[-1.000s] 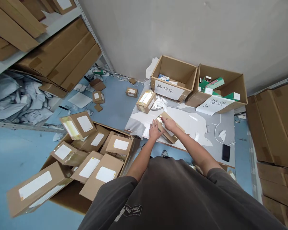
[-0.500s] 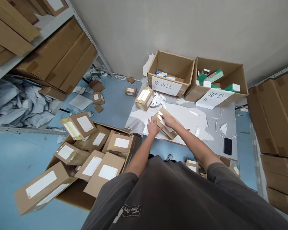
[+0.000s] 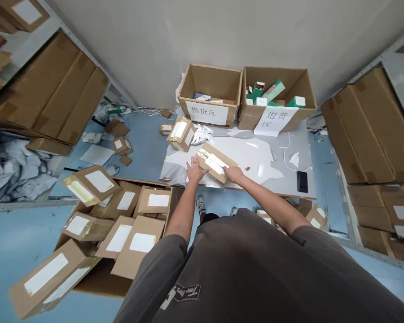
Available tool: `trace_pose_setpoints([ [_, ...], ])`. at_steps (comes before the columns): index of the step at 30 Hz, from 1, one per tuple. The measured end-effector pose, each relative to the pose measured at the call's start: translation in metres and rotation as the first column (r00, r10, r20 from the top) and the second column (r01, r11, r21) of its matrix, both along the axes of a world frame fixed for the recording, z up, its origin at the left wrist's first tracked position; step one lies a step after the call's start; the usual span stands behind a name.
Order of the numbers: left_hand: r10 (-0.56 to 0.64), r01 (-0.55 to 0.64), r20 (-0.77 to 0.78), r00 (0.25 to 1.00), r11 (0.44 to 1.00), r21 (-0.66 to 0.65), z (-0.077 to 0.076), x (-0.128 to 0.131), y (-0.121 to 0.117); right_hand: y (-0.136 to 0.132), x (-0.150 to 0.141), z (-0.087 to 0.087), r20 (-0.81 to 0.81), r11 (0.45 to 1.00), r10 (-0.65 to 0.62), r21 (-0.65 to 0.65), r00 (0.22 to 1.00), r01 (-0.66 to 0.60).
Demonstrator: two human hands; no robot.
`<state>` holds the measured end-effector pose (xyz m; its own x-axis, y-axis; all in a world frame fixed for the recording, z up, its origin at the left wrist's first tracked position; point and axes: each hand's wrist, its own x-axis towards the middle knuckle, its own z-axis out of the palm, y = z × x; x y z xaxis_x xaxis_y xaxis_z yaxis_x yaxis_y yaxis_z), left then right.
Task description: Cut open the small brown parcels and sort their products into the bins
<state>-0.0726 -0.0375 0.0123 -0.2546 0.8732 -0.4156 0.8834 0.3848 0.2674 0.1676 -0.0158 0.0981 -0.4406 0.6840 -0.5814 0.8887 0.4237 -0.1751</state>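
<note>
A long cardboard box [image 3: 207, 151] lies slantwise on the table, with a white label strip [image 3: 215, 163] and shiny tape on its top. My left hand [image 3: 195, 171] rests against the box's left side, fingers spread and thumb over the near edge. At the lower right end of the label is my right hand [image 3: 234, 174], its fingers closed and pointing at the strip. What those fingers hold, if anything, is too small to make out. A taped carton [image 3: 181, 133] stands beyond my left hand, next to crumpled white scraps [image 3: 202, 134].
Two open cartons with handwritten signs, one sign [image 3: 207, 112] left and one [image 3: 276, 120] right, stand at the table's back. A phone [image 3: 302, 181] lies at the right edge. A big carton piled with labelled boxes [image 3: 158, 200] stands left. Shelves flank both sides.
My right hand has moved along the box top toward its near right end, uncovering more of the white strip. My left hand's fingers have spread at the box's left side. The view has shifted.
</note>
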Motion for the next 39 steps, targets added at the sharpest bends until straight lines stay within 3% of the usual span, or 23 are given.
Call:
trace_pose_setpoints([
  [5,0.023,-0.022,-0.025,0.999,1.000,0.018,0.000,0.001,0.001,-0.028,0.031,0.008,0.072,0.999,-0.023,0.027,0.997,0.021],
  [9,0.032,-0.032,-0.033,0.999,1.000,0.000,0.004,0.003,0.001,-0.030,0.034,0.011,0.062,1.000,-0.004,0.019,0.998,0.003],
  [14,0.034,-0.035,-0.045,0.998,0.999,-0.025,0.008,0.006,0.001,-0.028,0.036,0.008,0.053,1.000,-0.029,0.001,0.998,0.029],
  [20,0.000,-0.003,-0.063,0.998,0.999,-0.042,0.009,0.008,0.000,-0.047,0.053,0.001,0.039,0.996,-0.088,0.006,0.995,0.088],
  [27,-0.067,0.060,-0.128,0.990,0.996,-0.060,0.023,0.011,0.003,-0.085,0.080,-0.004,-0.045,0.967,-0.255,-0.018,0.966,0.254],
  [30,-0.183,0.193,-0.172,0.968,0.980,0.042,0.032,0.024,0.002,-0.102,0.105,-0.011,-0.100,0.923,-0.385,-0.040,0.918,0.382],
  [32,-0.380,0.399,-0.143,0.914,0.907,0.135,0.036,0.038,0.001,-0.109,0.115,-0.016,-0.171,0.884,-0.463,-0.024,0.870,0.466],
  [35,-0.737,0.734,-0.041,0.675,0.664,0.142,0.040,0.062,0.002,-0.111,0.117,-0.021,-0.276,0.839,-0.523,0.002,0.806,0.545],
  [37,-0.839,0.837,-0.027,0.544,0.540,0.090,0.041,0.076,0.005,-0.109,0.112,-0.023,-0.328,0.822,-0.535,0.010,0.778,0.569],
  [39,-0.853,0.856,-0.076,0.517,0.516,0.039,0.042,0.087,0.010,-0.106,0.107,-0.027,-0.375,0.809,-0.539,0.020,0.754,0.588],
])
